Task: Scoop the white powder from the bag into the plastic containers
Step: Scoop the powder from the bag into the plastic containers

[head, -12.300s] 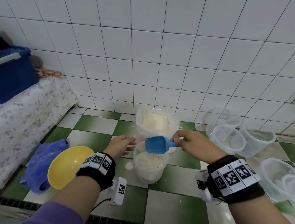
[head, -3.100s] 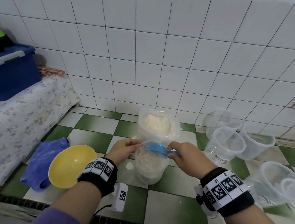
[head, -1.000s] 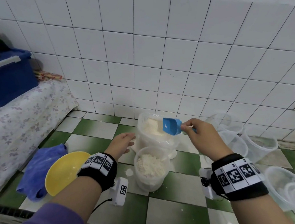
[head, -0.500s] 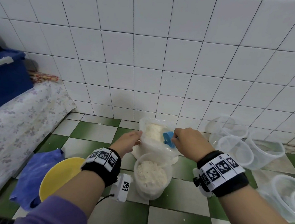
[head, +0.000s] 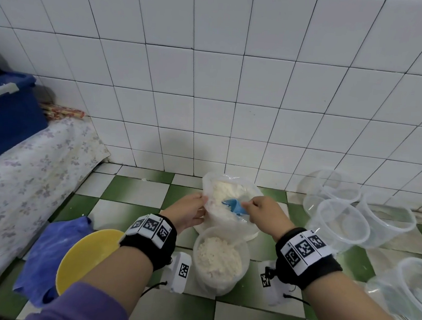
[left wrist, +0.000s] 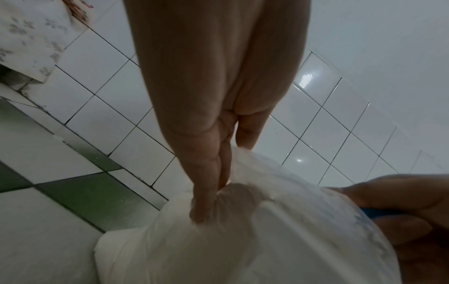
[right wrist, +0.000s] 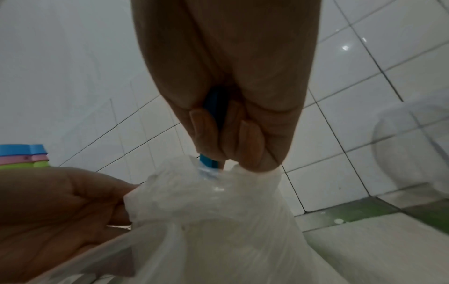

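A clear plastic bag (head: 227,191) of white powder stands open by the wall. My left hand (head: 199,207) pinches its left rim; in the left wrist view the fingers (left wrist: 206,192) press into the bag (left wrist: 243,240). My right hand (head: 251,207) grips the handle of a blue scoop (head: 234,207), whose bowl is down inside the bag on the powder. In the right wrist view the scoop handle (right wrist: 215,115) shows between curled fingers above the bag (right wrist: 218,221). A round plastic container (head: 219,259), mostly filled with powder, stands just in front of the bag.
Several empty clear containers (head: 343,226) crowd the right side of the green-and-white tiled floor. A yellow bowl (head: 83,256) and a blue cloth (head: 46,245) lie at the left. A flowered cloth (head: 22,170) and a blue box (head: 6,116) sit further left.
My right hand has brought the scoop from above the bag down into it. My left hand has moved from beside the filled container to the bag's rim and taken hold.
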`<state>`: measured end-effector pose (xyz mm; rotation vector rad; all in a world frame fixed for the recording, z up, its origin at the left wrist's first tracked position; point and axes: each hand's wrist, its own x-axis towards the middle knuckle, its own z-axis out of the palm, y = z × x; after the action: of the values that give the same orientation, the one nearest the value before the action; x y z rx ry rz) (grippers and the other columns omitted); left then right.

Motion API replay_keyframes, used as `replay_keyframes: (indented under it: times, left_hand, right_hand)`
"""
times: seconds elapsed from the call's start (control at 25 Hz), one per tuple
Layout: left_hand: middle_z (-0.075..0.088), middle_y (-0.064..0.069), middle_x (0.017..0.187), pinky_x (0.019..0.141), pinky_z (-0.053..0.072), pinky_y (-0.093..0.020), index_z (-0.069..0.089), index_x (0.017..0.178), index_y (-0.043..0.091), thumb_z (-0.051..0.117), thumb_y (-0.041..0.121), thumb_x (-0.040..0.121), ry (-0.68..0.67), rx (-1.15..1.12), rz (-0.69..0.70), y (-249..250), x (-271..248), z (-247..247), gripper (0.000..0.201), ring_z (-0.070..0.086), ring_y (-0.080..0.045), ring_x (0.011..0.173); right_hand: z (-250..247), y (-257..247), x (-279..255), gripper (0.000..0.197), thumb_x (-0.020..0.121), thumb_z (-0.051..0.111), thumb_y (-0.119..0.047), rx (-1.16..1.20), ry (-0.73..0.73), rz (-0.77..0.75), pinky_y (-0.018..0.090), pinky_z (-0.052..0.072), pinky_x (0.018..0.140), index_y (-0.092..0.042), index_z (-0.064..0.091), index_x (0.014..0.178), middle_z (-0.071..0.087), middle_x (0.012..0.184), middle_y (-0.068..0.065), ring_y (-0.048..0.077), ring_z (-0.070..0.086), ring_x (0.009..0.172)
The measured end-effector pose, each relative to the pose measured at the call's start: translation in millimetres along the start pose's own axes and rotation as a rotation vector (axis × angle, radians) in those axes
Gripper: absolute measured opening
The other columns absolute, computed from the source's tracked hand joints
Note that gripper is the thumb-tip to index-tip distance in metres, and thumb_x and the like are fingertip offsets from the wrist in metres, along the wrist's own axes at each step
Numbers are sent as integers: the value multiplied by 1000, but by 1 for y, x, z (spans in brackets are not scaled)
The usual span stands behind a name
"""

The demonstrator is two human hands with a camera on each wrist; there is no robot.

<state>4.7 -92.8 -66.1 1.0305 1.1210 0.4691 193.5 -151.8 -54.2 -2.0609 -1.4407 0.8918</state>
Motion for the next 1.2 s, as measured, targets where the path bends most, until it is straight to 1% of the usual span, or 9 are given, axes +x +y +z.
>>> replay_keyframes:
  times: [0.12, 0.24, 0.4, 0.6, 0.76, 0.88, 1.0, 1.08, 1.2]
  left_hand:
    - [64, -6, 115, 100, 47, -36, 55, 122, 11, 39, 22, 105, 1, -45, 2, 0, 1, -2, 25, 61, -19, 103]
    - [64, -6, 123, 99, 49, -37, 55, 126, 11, 43, 23, 104, -1, -50, 5, -1, 1, -5, 28, 61, -20, 110]
    - [62, -2, 127, 100, 47, -38, 53, 130, 15, 46, 30, 102, 19, 6, 8, -4, -3, -9, 33, 58, -17, 120]
    - [62, -2, 127, 98, 50, -40, 55, 128, 13, 54, 37, 97, 59, 62, 25, -16, -7, -13, 40, 56, -15, 121]
    - [63, -3, 124, 97, 51, -40, 56, 125, 11, 59, 35, 95, 93, 39, 44, -25, -15, -10, 39, 58, -15, 118]
    - [63, -3, 123, 96, 52, -38, 56, 125, 12, 61, 33, 93, 108, 23, 54, -30, -24, -8, 39, 59, -17, 117]
    - [64, -4, 121, 91, 54, -35, 57, 122, 10, 62, 30, 93, 137, 12, 70, -35, -32, -6, 35, 61, -20, 113]
    - [65, -5, 118, 86, 55, -33, 57, 118, 8, 61, 27, 94, 159, -5, 71, -38, -36, -4, 31, 63, -21, 109]
    - [68, -8, 115, 81, 56, -34, 59, 115, 4, 59, 27, 96, 174, -35, 56, -43, -40, -3, 30, 66, -25, 104]
  right_hand:
    - [1, 4, -1, 28, 95, 52, -21, 302, 15, 107, 25, 29, 49, -7, 49, 71, 42, 62, 8, 13, 36, 46]
    - [-3, 5, -3, 33, 95, 52, -18, 473, 26, 162, 24, 25, 45, -11, 44, 64, 38, 55, 4, 13, 29, 46]
    - [-13, 5, -7, 29, 96, 53, -22, 476, 63, 148, 23, 28, 46, -10, 48, 70, 38, 54, 0, 14, 29, 49]
    - [-20, 9, -16, 30, 95, 55, -27, 488, 103, 130, 24, 30, 49, -12, 54, 69, 40, 54, -1, 14, 31, 52]
    - [-23, 9, -24, 28, 95, 53, -26, 499, 130, 101, 25, 29, 50, -10, 51, 72, 38, 56, 0, 13, 29, 52]
    - [-28, 9, -31, 25, 96, 53, -26, 546, 120, 98, 24, 28, 48, -7, 55, 79, 36, 57, 0, 11, 29, 49]
    - [-36, 8, -41, 30, 96, 53, -25, 586, 107, 86, 23, 28, 47, 3, 64, 90, 35, 54, -3, 10, 29, 47]
    - [-45, 6, -50, 35, 95, 54, -24, 607, 92, 62, 23, 27, 47, 9, 64, 96, 34, 54, -2, 10, 27, 47]
    - [-58, 3, -67, 30, 97, 52, -23, 640, 21, 25, 23, 26, 47, 3, 67, 96, 32, 53, -2, 12, 25, 48]
